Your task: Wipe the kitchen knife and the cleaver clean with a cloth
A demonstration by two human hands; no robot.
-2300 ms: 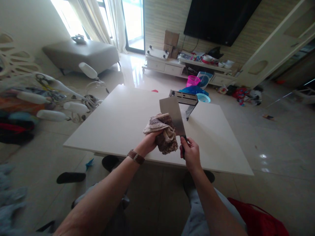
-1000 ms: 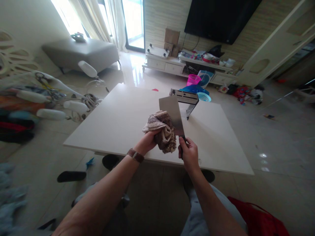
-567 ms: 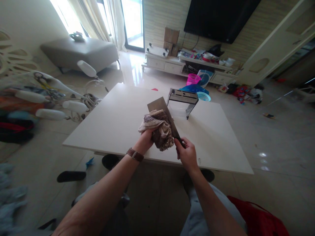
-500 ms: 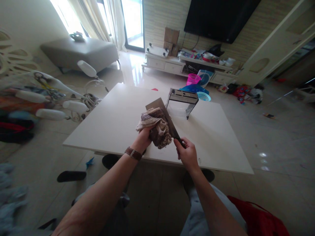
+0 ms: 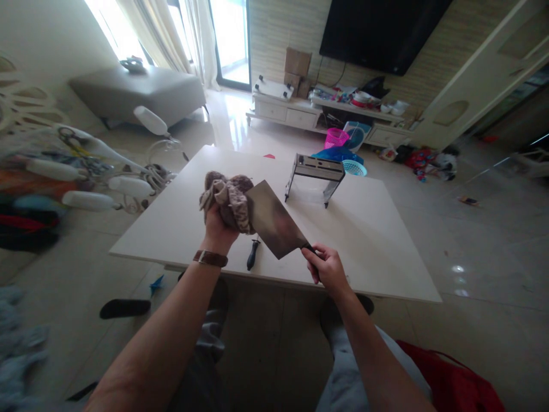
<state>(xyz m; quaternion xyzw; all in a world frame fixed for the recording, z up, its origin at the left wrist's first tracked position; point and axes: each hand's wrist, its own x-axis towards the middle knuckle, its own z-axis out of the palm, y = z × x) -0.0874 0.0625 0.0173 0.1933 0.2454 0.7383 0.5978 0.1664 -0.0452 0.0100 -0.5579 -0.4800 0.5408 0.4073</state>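
Note:
My right hand [image 5: 325, 266] is closed round the black handle of a cleaver [image 5: 277, 223], whose broad blade faces me above the table. A bunched brown-and-beige cloth [image 5: 227, 200] is gripped in my left hand [image 5: 218, 232], just left of the blade's far end; whether the two touch I cannot tell. Below the blade, a tool with a black handle [image 5: 253, 256] lies near the table's front edge, its upper part hidden. Beyond the cleaver a metal frame-like stand [image 5: 318, 166] with small black feet stands on the white table [image 5: 369, 240].
Behind the stand are a light-blue basket [image 5: 354, 167] and a pink basket [image 5: 337, 138]. A lamp with several white shades [image 5: 131, 186] is close to the table's left side. A red bag [image 5: 454, 377] lies by my right leg.
My left hand has moved left with the cloth, away from over the blade. The cleaver has turned so its broad side shows, and the black-handled tool has come into sight.

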